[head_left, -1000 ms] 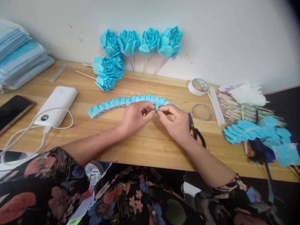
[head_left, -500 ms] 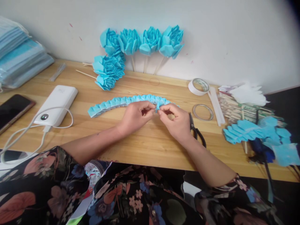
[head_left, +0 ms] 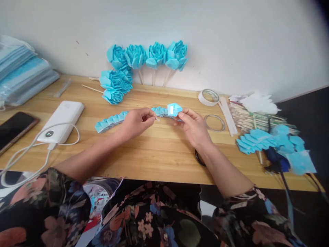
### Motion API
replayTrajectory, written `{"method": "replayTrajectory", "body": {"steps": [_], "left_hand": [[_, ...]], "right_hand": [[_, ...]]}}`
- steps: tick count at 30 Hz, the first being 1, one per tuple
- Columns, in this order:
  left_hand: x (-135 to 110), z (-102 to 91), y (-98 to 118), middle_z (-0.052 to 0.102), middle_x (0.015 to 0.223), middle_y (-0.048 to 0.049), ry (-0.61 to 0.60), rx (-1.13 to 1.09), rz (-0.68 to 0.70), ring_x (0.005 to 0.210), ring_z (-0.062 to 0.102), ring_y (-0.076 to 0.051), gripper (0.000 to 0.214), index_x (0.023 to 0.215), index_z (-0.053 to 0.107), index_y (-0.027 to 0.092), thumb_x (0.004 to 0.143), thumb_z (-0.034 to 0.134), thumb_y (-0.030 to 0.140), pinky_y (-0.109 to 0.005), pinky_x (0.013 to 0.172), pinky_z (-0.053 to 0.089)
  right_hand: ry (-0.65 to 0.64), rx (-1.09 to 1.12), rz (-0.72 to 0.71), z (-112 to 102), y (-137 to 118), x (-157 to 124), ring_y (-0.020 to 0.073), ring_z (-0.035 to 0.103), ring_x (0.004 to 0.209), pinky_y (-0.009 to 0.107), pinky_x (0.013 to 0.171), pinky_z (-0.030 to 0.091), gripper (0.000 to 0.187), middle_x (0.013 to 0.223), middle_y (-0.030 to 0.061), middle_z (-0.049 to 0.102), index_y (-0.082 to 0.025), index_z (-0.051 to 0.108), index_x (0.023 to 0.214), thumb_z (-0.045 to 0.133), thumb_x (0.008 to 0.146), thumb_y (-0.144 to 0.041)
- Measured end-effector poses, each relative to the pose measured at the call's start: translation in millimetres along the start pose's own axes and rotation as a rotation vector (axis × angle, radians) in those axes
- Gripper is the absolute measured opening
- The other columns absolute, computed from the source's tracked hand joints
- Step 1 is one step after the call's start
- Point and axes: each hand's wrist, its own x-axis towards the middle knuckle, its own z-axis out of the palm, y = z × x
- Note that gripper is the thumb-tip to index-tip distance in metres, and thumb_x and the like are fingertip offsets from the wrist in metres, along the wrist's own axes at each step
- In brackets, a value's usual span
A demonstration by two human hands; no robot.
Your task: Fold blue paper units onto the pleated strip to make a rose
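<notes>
A blue folded petal (head_left: 177, 109) with a small white patch on its face is pinched between the thumb and fingers of my right hand (head_left: 194, 125). My left hand (head_left: 138, 122), just left of it, has thumb and forefinger pressed together on a tiny whitish strip (head_left: 157, 119), perhaps tape; its kind is unclear. Behind both hands runs a curved row of blue folded petals (head_left: 110, 122) on the table, its middle partly covered by my left hand. Black scissor handles (head_left: 199, 158) show beside my right wrist, the rest hidden under it.
Blue flowers on sticks (head_left: 156, 56) lean on the wall. A tape roll (head_left: 208, 97), a thinner ring (head_left: 215, 122), white strips (head_left: 228, 115) and bundled sticks (head_left: 246, 116) lie right. To the left are a power bank (head_left: 61, 121), a phone (head_left: 16, 132) and packs of masks (head_left: 25, 79).
My hands have moved apart, the left one leftward. The petal in my right hand now faces up with a white patch showing. The view has shifted slightly.
</notes>
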Motion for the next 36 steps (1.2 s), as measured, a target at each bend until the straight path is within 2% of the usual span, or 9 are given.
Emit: {"method": "replayTrajectory", "body": {"steps": [4, 8, 14, 16, 19, 23, 28, 32, 36], "left_hand": [[-19, -15.6, -7, 0.071, 0.074, -0.0012, -0.221, 0.215, 0.022, 0.067, 0.059, -0.014, 0.022, 0.085, 0.074, 0.018, 0.085, 0.053, 0.023, -0.026, 0.064, 0.04], [-35, -22.1, -13, 0.076, 0.097, -0.0042, -0.304, 0.242, 0.016, 0.089, 0.066, -0.019, 0.032, 0.091, 0.074, 0.02, 0.096, 0.045, 0.033, -0.031, 0.082, 0.046], [-42, -17.8, -16, 0.067, 0.079, -0.0029, -0.188, 0.18, 0.049, 0.077, 0.061, -0.017, 0.022, 0.073, 0.067, 0.018, 0.089, 0.059, 0.032, -0.03, 0.074, 0.045], [-43, -17.9, -15, 0.069, 0.087, -0.0028, -0.188, 0.182, 0.061, 0.084, 0.062, -0.018, 0.008, 0.081, 0.068, 0.019, 0.082, 0.065, 0.026, -0.032, 0.079, 0.046], [-40, -20.4, -11, 0.068, 0.093, -0.0027, -0.176, 0.154, 0.04, 0.085, 0.061, -0.018, 0.019, 0.095, 0.069, 0.02, 0.078, 0.069, 0.027, -0.032, 0.079, 0.046], [-28, -19.7, 0, 0.069, 0.092, -0.0054, -0.075, -0.023, -0.047, 0.08, 0.059, -0.017, 0.033, 0.103, 0.07, 0.017, 0.087, 0.059, 0.043, -0.032, 0.075, 0.045], [-14, -5.0, 13, 0.069, 0.086, -0.0034, -0.126, -0.284, -0.082, 0.078, 0.059, -0.016, 0.028, 0.088, 0.068, 0.017, 0.086, 0.06, 0.043, -0.031, 0.076, 0.044], [-9, 6.6, 17, 0.062, 0.071, 0.001, -0.033, -0.457, -0.135, 0.066, 0.051, -0.011, 0.02, 0.075, 0.065, 0.016, 0.075, 0.069, 0.036, -0.027, 0.067, 0.04], [-6, 12.0, 18, 0.055, 0.062, 0.003, 0.081, -0.563, -0.184, 0.059, 0.044, -0.009, 0.017, 0.07, 0.063, 0.016, 0.072, 0.069, 0.032, -0.026, 0.06, 0.036]], "right_hand": [[-0.045, 0.047, 0.029, 2, 0, -2, 0.0121, 0.061, 0.078, 0.025, 0.067, 0.053, 0.01, 0.079, -0.0019, 0.065, -0.023, 0.07, 0.075, 0.077, 0.071, -0.03], [-0.097, 0.034, 0.053, 4, 2, -4, 0.0113, 0.062, 0.073, 0.026, 0.068, 0.052, 0.011, 0.076, -0.0025, 0.067, -0.023, 0.071, 0.076, 0.078, 0.07, -0.029], [-0.165, -0.028, 0.057, 1, 6, -3, 0.011, 0.062, 0.069, 0.028, 0.071, 0.051, 0.01, 0.074, -0.0021, 0.07, -0.023, 0.072, 0.077, 0.077, 0.072, -0.031], [-0.18, -0.049, 0.053, 1, 6, -4, 0.0111, 0.061, 0.068, 0.028, 0.071, 0.05, 0.011, 0.073, -0.0021, 0.07, -0.023, 0.072, 0.078, 0.077, 0.072, -0.031], [-0.2, -0.078, 0.052, 3, 3, -7, 0.0117, 0.062, 0.068, 0.029, 0.072, 0.05, 0.012, 0.073, -0.002, 0.07, -0.023, 0.072, 0.078, 0.077, 0.072, -0.032], [-0.228, -0.148, 0.044, 7, -1, -10, 0.0129, 0.062, 0.068, 0.032, 0.074, 0.05, 0.013, 0.072, -0.0017, 0.069, -0.023, 0.071, 0.076, 0.076, 0.073, -0.034], [-0.243, -0.188, 0.027, 9, -3, -12, 0.0133, 0.063, 0.068, 0.033, 0.075, 0.05, 0.011, 0.07, -0.0024, 0.07, -0.023, 0.071, 0.075, 0.076, 0.074, -0.033], [-0.257, -0.133, 0.053, 7, -2, -12, 0.0145, 0.066, 0.072, 0.032, 0.077, 0.051, 0.013, 0.075, -0.0003, 0.073, -0.023, 0.074, 0.078, 0.073, 0.078, -0.036], [-0.279, 0.056, 0.119, 5, -3, -11, 0.0175, 0.069, 0.077, 0.033, 0.075, 0.053, 0.024, 0.079, 0.003, 0.076, -0.022, 0.077, 0.087, 0.07, 0.079, -0.044]]}}
